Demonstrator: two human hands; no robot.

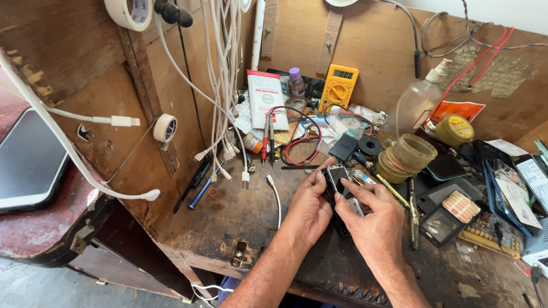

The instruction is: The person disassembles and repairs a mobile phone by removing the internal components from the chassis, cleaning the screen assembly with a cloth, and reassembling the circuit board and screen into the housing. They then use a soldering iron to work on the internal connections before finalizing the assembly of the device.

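Note:
A small dark opened phone point(338, 178) lies flat on the worn wooden workbench point(240, 217), its inner parts showing. My left hand point(311, 208) grips its left edge, thumb up near the top. My right hand point(374, 219) presses on its lower right part, with the fingertips on a small silvery piece. The phone's lower half is hidden under both hands.
Behind stand a yellow multimeter point(338, 86) with red and black leads point(299, 142), tape rolls point(408, 155), a clear spray bottle point(419, 100) and a yellow tin point(455, 129). White cables point(222, 85) hang at left. Phone parts and screens point(451, 219) crowd the right. A large phone point(28, 165) lies far left.

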